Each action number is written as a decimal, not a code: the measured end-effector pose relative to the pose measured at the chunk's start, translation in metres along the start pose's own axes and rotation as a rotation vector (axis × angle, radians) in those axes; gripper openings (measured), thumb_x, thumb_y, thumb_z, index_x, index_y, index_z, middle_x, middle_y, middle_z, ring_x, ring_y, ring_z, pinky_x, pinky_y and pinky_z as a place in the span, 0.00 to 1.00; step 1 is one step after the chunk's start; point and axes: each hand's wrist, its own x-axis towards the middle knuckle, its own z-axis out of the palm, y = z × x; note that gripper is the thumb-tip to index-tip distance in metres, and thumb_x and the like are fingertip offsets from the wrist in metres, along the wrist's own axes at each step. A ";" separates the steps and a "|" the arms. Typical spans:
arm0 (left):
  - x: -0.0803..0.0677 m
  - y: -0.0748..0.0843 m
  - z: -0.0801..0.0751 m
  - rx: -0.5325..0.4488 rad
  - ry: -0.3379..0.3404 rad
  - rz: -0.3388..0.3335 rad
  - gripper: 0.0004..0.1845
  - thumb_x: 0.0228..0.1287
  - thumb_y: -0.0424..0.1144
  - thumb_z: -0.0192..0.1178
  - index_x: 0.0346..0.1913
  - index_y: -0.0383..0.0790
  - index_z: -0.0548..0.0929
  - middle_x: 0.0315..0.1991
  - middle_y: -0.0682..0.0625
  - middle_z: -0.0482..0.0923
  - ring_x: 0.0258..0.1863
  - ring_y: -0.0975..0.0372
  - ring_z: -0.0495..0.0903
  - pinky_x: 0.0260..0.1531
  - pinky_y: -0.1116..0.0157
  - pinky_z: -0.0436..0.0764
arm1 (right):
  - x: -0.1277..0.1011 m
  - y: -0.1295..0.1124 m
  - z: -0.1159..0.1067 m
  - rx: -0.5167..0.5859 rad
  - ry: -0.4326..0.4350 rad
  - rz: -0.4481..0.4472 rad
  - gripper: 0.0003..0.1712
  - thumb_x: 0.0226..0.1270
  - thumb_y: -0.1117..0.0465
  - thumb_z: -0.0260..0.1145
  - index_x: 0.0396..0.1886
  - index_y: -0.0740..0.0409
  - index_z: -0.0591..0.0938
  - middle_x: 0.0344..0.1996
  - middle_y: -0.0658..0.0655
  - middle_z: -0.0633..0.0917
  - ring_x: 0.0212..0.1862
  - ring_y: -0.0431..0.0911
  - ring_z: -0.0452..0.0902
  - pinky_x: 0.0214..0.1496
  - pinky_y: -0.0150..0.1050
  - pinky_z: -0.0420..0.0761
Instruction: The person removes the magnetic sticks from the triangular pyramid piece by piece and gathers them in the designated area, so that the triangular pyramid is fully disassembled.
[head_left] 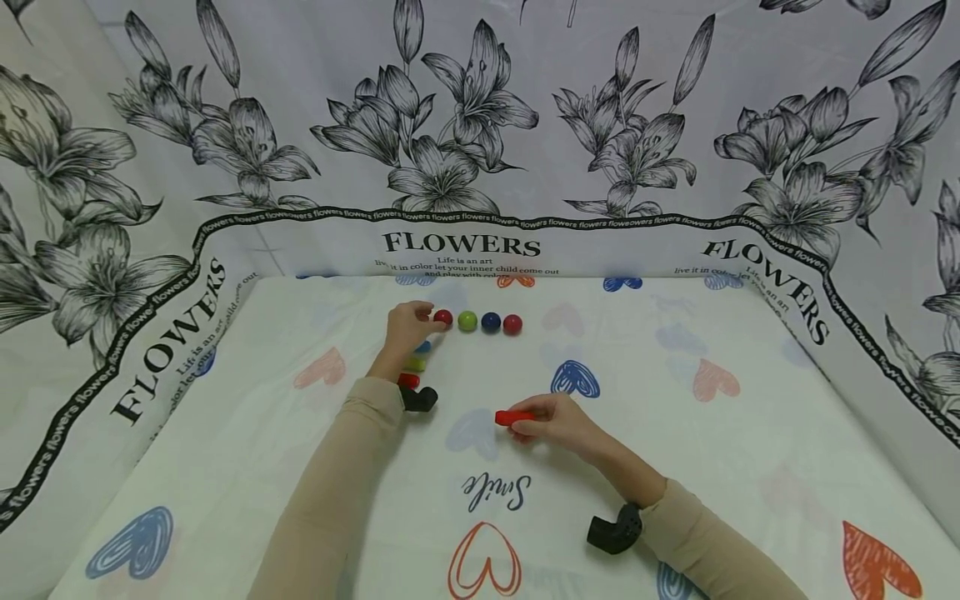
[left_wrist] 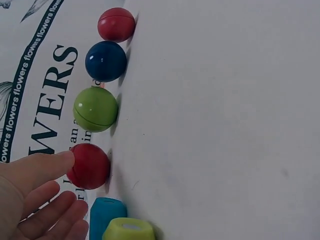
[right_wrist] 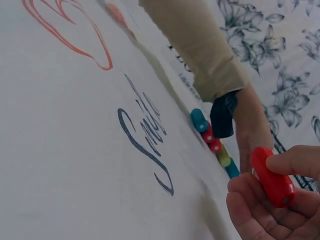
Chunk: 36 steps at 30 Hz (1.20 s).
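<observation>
Four shiny balls stand in a row at the back of the table: a red ball point(head_left: 444, 318), a green ball point(head_left: 467, 321), a dark blue ball point(head_left: 491, 322) and another red ball point(head_left: 513, 324). My left hand point(head_left: 407, 333) is at the leftmost red ball point(left_wrist: 90, 167); in the left wrist view its thumb touches the ball's edge, the other fingers loosely spread below. Under that wrist lie small oblong pieces, including a blue piece point(left_wrist: 106, 217), a green piece point(left_wrist: 130, 230) and a red piece point(head_left: 408, 381). My right hand point(head_left: 558, 423) pinches a red oblong piece point(right_wrist: 273, 180) above the table's middle.
A white cloth point(head_left: 675, 467) with printed hearts and the word Smile covers the table. Flower-printed fabric point(head_left: 465, 175) hangs behind and at the sides. Each wrist bears a black device, one on the left point(head_left: 422, 399) and one on the right point(head_left: 617, 530).
</observation>
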 end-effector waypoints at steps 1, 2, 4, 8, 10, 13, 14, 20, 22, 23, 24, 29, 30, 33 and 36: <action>-0.002 0.000 -0.002 -0.011 0.000 -0.001 0.26 0.60 0.40 0.66 0.61 0.35 0.77 0.58 0.39 0.80 0.58 0.49 0.78 0.61 0.55 0.78 | 0.001 0.000 0.002 0.001 0.003 0.000 0.19 0.63 0.58 0.68 0.51 0.63 0.83 0.40 0.65 0.88 0.34 0.41 0.85 0.43 0.27 0.83; -0.004 0.000 -0.004 -0.018 -0.001 0.003 0.26 0.61 0.40 0.65 0.61 0.35 0.76 0.59 0.39 0.79 0.59 0.49 0.77 0.62 0.55 0.77 | 0.003 0.000 0.004 0.006 0.006 -0.002 0.20 0.62 0.58 0.68 0.51 0.63 0.83 0.40 0.65 0.88 0.34 0.41 0.85 0.43 0.27 0.83; -0.008 -0.001 -0.009 -0.032 0.002 0.023 0.25 0.62 0.39 0.64 0.61 0.34 0.76 0.59 0.39 0.79 0.59 0.49 0.77 0.62 0.54 0.77 | 0.006 0.001 0.008 0.002 0.016 -0.010 0.20 0.61 0.58 0.70 0.50 0.63 0.83 0.40 0.65 0.88 0.35 0.40 0.85 0.43 0.26 0.81; -0.017 -0.002 -0.017 -0.042 0.012 0.067 0.24 0.63 0.40 0.63 0.60 0.33 0.77 0.57 0.37 0.80 0.57 0.48 0.78 0.62 0.54 0.77 | 0.013 0.000 0.020 0.002 0.022 -0.026 0.19 0.59 0.58 0.72 0.48 0.63 0.83 0.38 0.65 0.88 0.35 0.38 0.82 0.44 0.26 0.78; -0.023 -0.002 -0.022 -0.041 0.020 0.087 0.23 0.63 0.40 0.63 0.59 0.33 0.77 0.56 0.36 0.80 0.56 0.47 0.78 0.62 0.54 0.77 | 0.016 -0.002 0.026 0.019 0.020 -0.030 0.18 0.58 0.58 0.72 0.46 0.64 0.83 0.36 0.65 0.88 0.34 0.38 0.82 0.44 0.26 0.77; -0.033 -0.001 -0.028 -0.043 0.037 0.116 0.22 0.63 0.39 0.63 0.58 0.33 0.78 0.56 0.36 0.81 0.56 0.47 0.79 0.62 0.54 0.78 | 0.021 -0.005 0.037 0.054 0.024 -0.032 0.16 0.58 0.61 0.71 0.44 0.66 0.82 0.33 0.67 0.88 0.30 0.38 0.80 0.41 0.26 0.77; -0.037 -0.001 -0.031 -0.047 0.043 0.127 0.22 0.63 0.38 0.64 0.58 0.32 0.78 0.55 0.36 0.81 0.55 0.47 0.80 0.62 0.54 0.78 | 0.022 -0.007 0.040 0.060 0.028 -0.032 0.16 0.59 0.61 0.71 0.43 0.66 0.81 0.33 0.67 0.88 0.29 0.38 0.80 0.40 0.25 0.77; -0.059 0.003 -0.040 -0.068 0.054 0.174 0.21 0.62 0.36 0.64 0.56 0.32 0.79 0.55 0.36 0.81 0.55 0.47 0.81 0.61 0.54 0.78 | 0.032 -0.015 0.059 0.063 0.071 -0.041 0.14 0.59 0.62 0.70 0.42 0.65 0.81 0.31 0.66 0.87 0.26 0.37 0.78 0.33 0.24 0.78; -0.065 0.004 -0.042 -0.065 0.055 0.186 0.20 0.62 0.36 0.64 0.56 0.32 0.79 0.55 0.36 0.81 0.55 0.48 0.81 0.61 0.54 0.78 | 0.035 -0.016 0.064 0.059 0.082 -0.047 0.14 0.59 0.62 0.70 0.42 0.65 0.81 0.31 0.66 0.86 0.26 0.37 0.78 0.33 0.24 0.77; -0.068 0.004 -0.043 -0.065 0.054 0.190 0.20 0.62 0.36 0.64 0.56 0.32 0.79 0.55 0.36 0.81 0.55 0.48 0.81 0.61 0.54 0.78 | 0.037 -0.017 0.066 0.059 0.083 -0.048 0.14 0.60 0.62 0.70 0.42 0.65 0.81 0.31 0.65 0.86 0.26 0.37 0.78 0.33 0.24 0.77; -0.071 0.005 -0.044 -0.060 0.056 0.194 0.20 0.63 0.36 0.64 0.56 0.33 0.79 0.55 0.36 0.81 0.55 0.48 0.81 0.61 0.54 0.78 | 0.038 -0.018 0.068 0.059 0.085 -0.051 0.14 0.60 0.62 0.70 0.43 0.65 0.81 0.32 0.65 0.86 0.26 0.37 0.78 0.33 0.24 0.77; -0.083 0.006 -0.053 -0.061 0.072 0.234 0.19 0.63 0.36 0.64 0.56 0.33 0.80 0.55 0.37 0.82 0.54 0.48 0.81 0.59 0.55 0.79 | 0.046 -0.021 0.079 0.079 0.096 -0.058 0.14 0.61 0.62 0.69 0.44 0.66 0.81 0.35 0.67 0.86 0.27 0.38 0.79 0.34 0.23 0.78; -0.084 0.005 -0.055 -0.061 0.078 0.243 0.19 0.63 0.36 0.63 0.56 0.33 0.80 0.54 0.37 0.82 0.54 0.48 0.82 0.59 0.55 0.79 | 0.047 -0.022 0.082 0.085 0.098 -0.056 0.14 0.61 0.62 0.69 0.44 0.66 0.81 0.35 0.67 0.86 0.27 0.38 0.79 0.34 0.23 0.78; -0.089 0.003 -0.063 -0.071 0.102 0.263 0.19 0.63 0.35 0.64 0.55 0.32 0.80 0.54 0.36 0.82 0.54 0.47 0.82 0.58 0.54 0.79 | 0.051 -0.024 0.091 0.101 0.101 -0.047 0.15 0.61 0.62 0.70 0.45 0.65 0.82 0.35 0.67 0.86 0.27 0.39 0.79 0.33 0.24 0.79; -0.094 0.000 -0.071 -0.065 0.131 0.267 0.19 0.62 0.34 0.64 0.55 0.31 0.80 0.53 0.36 0.82 0.53 0.47 0.82 0.58 0.55 0.79 | 0.055 -0.026 0.100 0.110 0.109 -0.039 0.15 0.60 0.61 0.70 0.45 0.65 0.83 0.35 0.68 0.86 0.26 0.38 0.78 0.31 0.24 0.78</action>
